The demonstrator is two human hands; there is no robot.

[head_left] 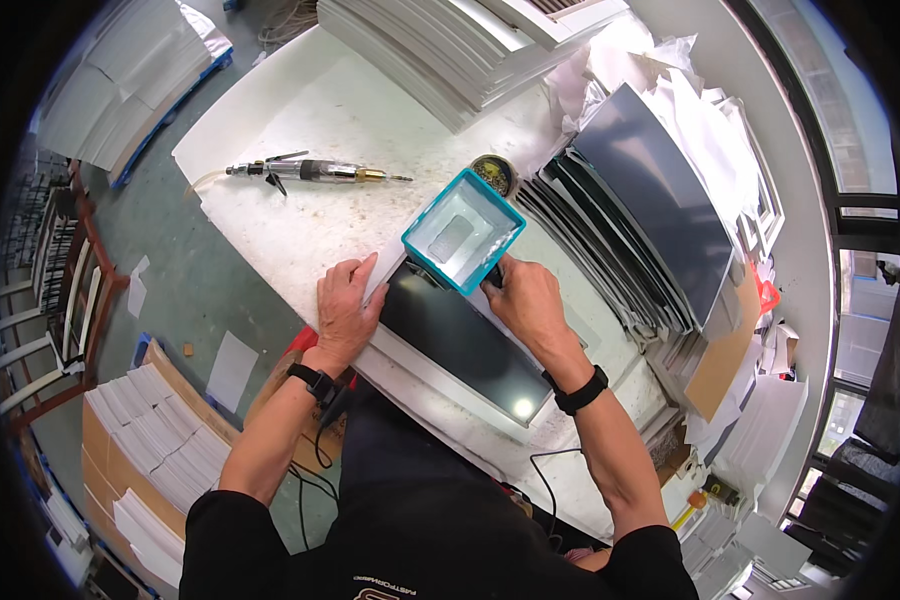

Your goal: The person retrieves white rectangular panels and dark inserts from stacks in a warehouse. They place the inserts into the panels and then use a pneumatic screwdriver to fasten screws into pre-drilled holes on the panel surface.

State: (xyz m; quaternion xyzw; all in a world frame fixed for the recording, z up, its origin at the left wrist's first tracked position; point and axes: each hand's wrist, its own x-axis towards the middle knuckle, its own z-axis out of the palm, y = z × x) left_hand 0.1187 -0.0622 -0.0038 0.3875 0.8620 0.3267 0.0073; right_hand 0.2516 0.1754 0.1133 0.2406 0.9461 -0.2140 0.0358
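My right hand (532, 305) is closed round the dark handle of a teal, box-shaped tool (416, 246) with an open top and a pale inside. This tool is over the far end of a white frame (490, 420) that surrounds a glossy black panel (455, 335). It hides part of that end, and I cannot tell whether it touches the frame. At the frame's left corner, my left hand (348, 308) grips the white edge between thumb and fingers. Just beyond the tool stands a round tin (494, 172) of small metal pieces.
A silver air screwdriver (315, 172) lies on the white worktable (232, 212). White strips (420, 50) are piled at the back. Dark panels (610, 240) stand stacked on the right. Stacked white boards (160, 420) are at the lower left, and a cable (315, 480) hangs beside me.
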